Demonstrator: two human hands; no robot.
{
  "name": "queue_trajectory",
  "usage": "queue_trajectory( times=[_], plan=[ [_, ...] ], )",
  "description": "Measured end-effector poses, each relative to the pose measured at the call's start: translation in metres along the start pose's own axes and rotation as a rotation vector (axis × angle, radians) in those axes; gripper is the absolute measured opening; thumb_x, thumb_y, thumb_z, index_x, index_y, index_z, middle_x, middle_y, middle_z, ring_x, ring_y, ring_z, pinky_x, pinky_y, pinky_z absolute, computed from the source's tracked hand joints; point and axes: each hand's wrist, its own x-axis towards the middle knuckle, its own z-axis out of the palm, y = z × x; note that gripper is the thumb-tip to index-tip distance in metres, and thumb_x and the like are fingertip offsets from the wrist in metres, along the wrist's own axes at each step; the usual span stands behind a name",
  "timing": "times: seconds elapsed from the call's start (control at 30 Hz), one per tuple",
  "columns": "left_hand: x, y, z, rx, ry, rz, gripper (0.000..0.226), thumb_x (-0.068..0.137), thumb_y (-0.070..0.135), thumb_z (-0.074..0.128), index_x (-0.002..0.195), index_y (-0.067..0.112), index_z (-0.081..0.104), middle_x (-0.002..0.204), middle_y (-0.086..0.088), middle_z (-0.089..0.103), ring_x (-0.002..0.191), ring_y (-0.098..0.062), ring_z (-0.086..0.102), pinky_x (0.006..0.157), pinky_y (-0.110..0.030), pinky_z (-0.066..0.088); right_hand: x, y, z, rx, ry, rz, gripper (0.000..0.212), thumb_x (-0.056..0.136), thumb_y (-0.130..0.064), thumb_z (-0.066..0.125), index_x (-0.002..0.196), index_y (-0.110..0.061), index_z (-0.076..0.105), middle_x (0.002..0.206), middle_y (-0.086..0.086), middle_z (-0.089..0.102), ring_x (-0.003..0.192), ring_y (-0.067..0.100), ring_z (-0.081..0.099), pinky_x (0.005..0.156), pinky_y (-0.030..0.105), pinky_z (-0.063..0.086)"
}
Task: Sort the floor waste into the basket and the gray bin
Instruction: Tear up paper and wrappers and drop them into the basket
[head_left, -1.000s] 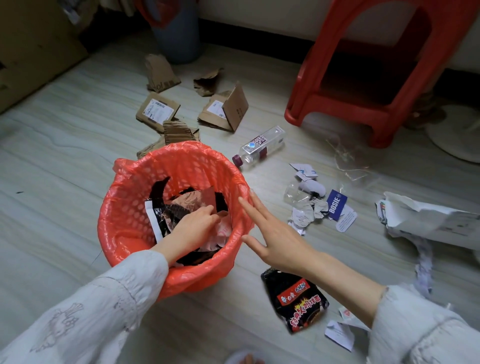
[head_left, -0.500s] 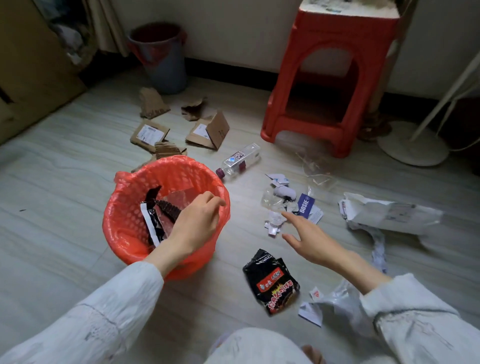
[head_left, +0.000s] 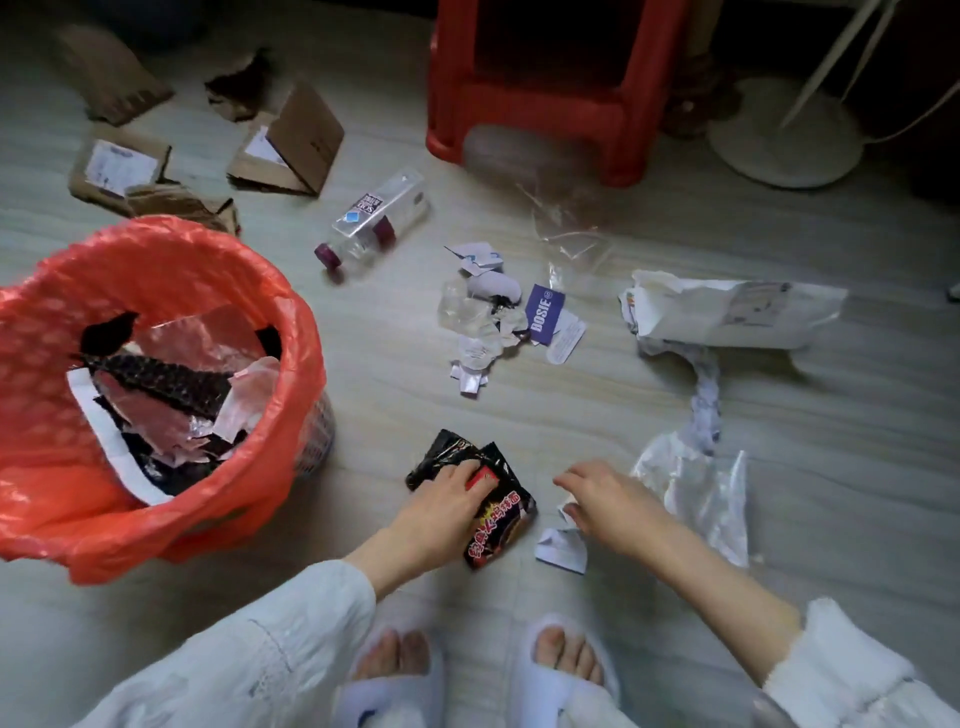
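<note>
The basket (head_left: 298, 332), lined with an orange-red bag, stands at the left and holds black and clear wrappers. A black noodle wrapper (head_left: 501, 522) lies on the floor just right of it, in front of my feet. My left hand (head_left: 447, 501) rests on this wrapper with its fingers curled over the top. My right hand (head_left: 608, 501) is just right of it, and its fingertips pinch a small white paper scrap (head_left: 565, 510). A larger white scrap (head_left: 561, 548) lies below that hand. The gray bin is not clearly in view.
A plastic bottle (head_left: 374, 223), cardboard pieces (head_left: 288, 148), a scrap pile with a blue tag (head_left: 543, 314), a crumpled white mailer (head_left: 727, 317) and a clear bag (head_left: 696, 493) litter the floor. A red stool (head_left: 545, 104) and a fan base (head_left: 784, 140) stand behind.
My left hand came out of the basket and dropped onto the black wrapper. My right hand pulled back from the scrap pile to the white scraps near my feet. The view tilted down.
</note>
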Motion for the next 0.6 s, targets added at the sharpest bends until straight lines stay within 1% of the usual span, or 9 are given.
queue_trajectory(
  times=[0.1,0.17,0.23,0.33,0.4,0.43,0.47,0.53,0.6],
  plan=[
    [0.02,0.007,0.026,0.02,-0.06,-0.103,0.074,0.088,0.04,0.052,0.147,0.026,0.01,0.156,-0.01,-0.005,0.143,-0.029,0.001,0.114,-0.049,0.018,0.007,0.004,0.027,-0.101,-0.075,-0.04,0.047,0.089,-0.033,0.053,0.127,-0.007,0.042,0.128,0.009,0.046,0.121,0.026,0.044,0.095,0.036,0.039],
    [0.029,0.006,0.034,0.032,-0.078,-0.181,0.094,0.08,0.056,0.056,0.147,0.029,-0.003,0.155,-0.011,-0.015,0.143,-0.03,-0.011,0.112,-0.055,0.007,0.009,0.003,0.044,-0.163,-0.084,-0.023,0.07,0.082,-0.04,0.061,0.135,-0.004,0.033,0.132,0.011,0.042,0.12,0.028,0.042,0.099,0.038,0.035],
    [0.037,0.0,0.043,0.072,-0.107,-0.231,0.106,0.074,0.063,0.059,0.146,0.029,-0.011,0.154,-0.012,-0.018,0.142,-0.031,-0.016,0.111,-0.057,0.002,0.014,0.003,0.056,-0.192,-0.088,0.053,0.077,0.078,-0.04,0.065,0.136,-0.006,0.028,0.13,0.011,0.04,0.116,0.029,0.043,0.093,0.038,0.036],
    [0.037,-0.008,0.052,0.129,-0.069,-0.239,0.101,0.081,0.055,0.057,0.146,0.025,-0.013,0.155,-0.011,-0.014,0.144,-0.03,-0.009,0.112,-0.056,0.006,0.022,0.002,0.067,-0.158,-0.074,0.113,0.066,0.069,-0.033,0.073,0.121,-0.009,0.042,0.115,0.01,0.045,0.1,0.028,0.049,0.069,0.034,0.04],
    [0.036,-0.011,0.052,0.102,-0.011,-0.239,0.087,0.09,0.039,0.052,0.147,0.019,-0.01,0.157,-0.006,-0.007,0.145,-0.025,-0.003,0.113,-0.051,0.01,0.026,0.0,0.069,-0.156,-0.058,0.113,0.061,0.041,-0.03,0.087,0.09,-0.011,0.056,0.087,0.008,0.054,0.072,0.026,0.056,0.046,0.03,0.036],
    [0.037,-0.014,0.051,0.079,0.018,-0.238,0.08,0.092,0.028,0.05,0.148,0.016,-0.005,0.157,-0.003,-0.003,0.145,-0.022,0.0,0.114,-0.048,0.011,0.029,0.001,0.072,-0.136,-0.011,0.099,0.057,0.034,-0.026,0.089,0.078,-0.011,0.055,0.077,0.008,0.053,0.063,0.026,0.055,0.041,0.028,0.032],
    [0.036,-0.017,0.05,0.06,0.037,-0.233,0.074,0.091,0.017,0.048,0.148,0.014,0.001,0.158,-0.001,0.001,0.145,-0.02,0.003,0.115,-0.045,0.012,0.03,0.0,0.074,-0.081,-0.022,0.064,0.048,0.043,-0.019,0.087,0.077,-0.009,0.055,0.078,0.011,0.053,0.066,0.03,0.056,0.044,0.029,0.03],
    [0.033,-0.022,0.045,0.005,0.065,-0.216,0.065,0.086,0.0,0.044,0.145,0.014,0.018,0.156,0.0,0.012,0.144,-0.018,0.011,0.114,-0.041,0.015,0.029,-0.003,0.078,0.014,-0.005,0.007,0.022,0.076,-0.007,0.066,0.093,-0.002,0.054,0.099,0.018,0.051,0.092,0.033,0.054,0.058,0.034,0.028],
    [0.03,-0.025,0.038,-0.095,0.122,-0.228,0.062,0.08,-0.007,0.043,0.137,0.015,0.036,0.148,-0.003,0.034,0.137,-0.021,0.031,0.108,-0.039,0.027,0.03,-0.003,0.082,-0.02,-0.013,-0.037,0.013,0.088,-0.002,0.046,0.099,-0.004,0.051,0.112,0.015,0.047,0.105,0.03,0.047,0.065,0.034,0.024]
  ],
)
